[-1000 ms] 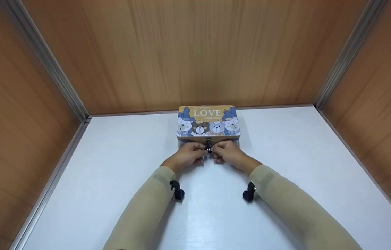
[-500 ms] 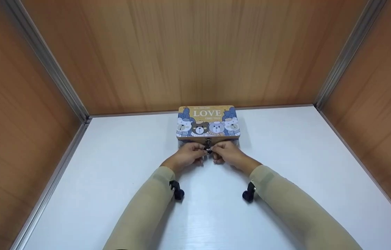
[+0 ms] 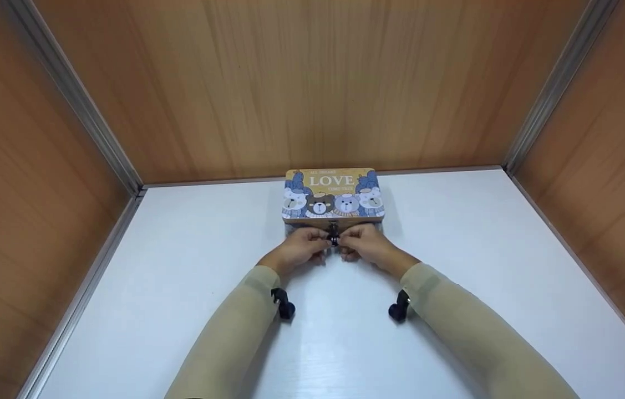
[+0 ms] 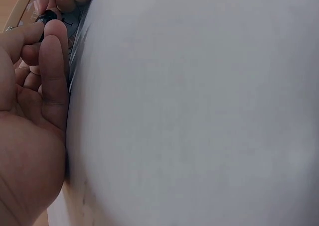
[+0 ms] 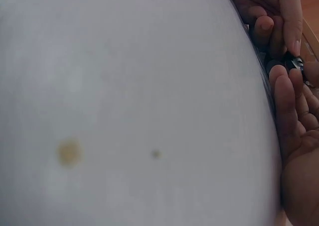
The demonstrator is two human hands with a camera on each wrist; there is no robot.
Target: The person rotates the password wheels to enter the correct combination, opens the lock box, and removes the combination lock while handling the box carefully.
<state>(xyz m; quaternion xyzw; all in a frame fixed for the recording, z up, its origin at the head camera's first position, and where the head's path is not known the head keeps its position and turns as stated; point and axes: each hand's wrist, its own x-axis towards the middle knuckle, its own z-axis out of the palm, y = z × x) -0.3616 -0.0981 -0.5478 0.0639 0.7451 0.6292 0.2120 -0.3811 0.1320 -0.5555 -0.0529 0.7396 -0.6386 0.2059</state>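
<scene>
A tin box (image 3: 332,195) with cartoon bears and the word LOVE on its closed lid stands near the back wall. At its front, a small black padlock (image 3: 334,240) hangs below the metal latch (image 3: 334,225). My left hand (image 3: 296,247) pinches the padlock from the left between thumb and fingers. From the other side my right hand (image 3: 370,246) pinches it with thumb and forefinger. In the right wrist view, the black padlock (image 5: 295,62) shows pale bands between the fingertips. Fingers cover much of it, and the box's lower front is partly hidden.
A white tabletop (image 3: 179,266) lies under the box and both forearms. Wooden panels (image 3: 334,83) with metal corner rails (image 3: 553,83) enclose it at the back and sides. Small black wrist cameras (image 3: 285,308) are strapped to both sleeves.
Both hands stay at the padlock and the box keeps its place. My right hand and wrist have shifted very slightly, and the padlock's visible face looks a little different between the fingers.
</scene>
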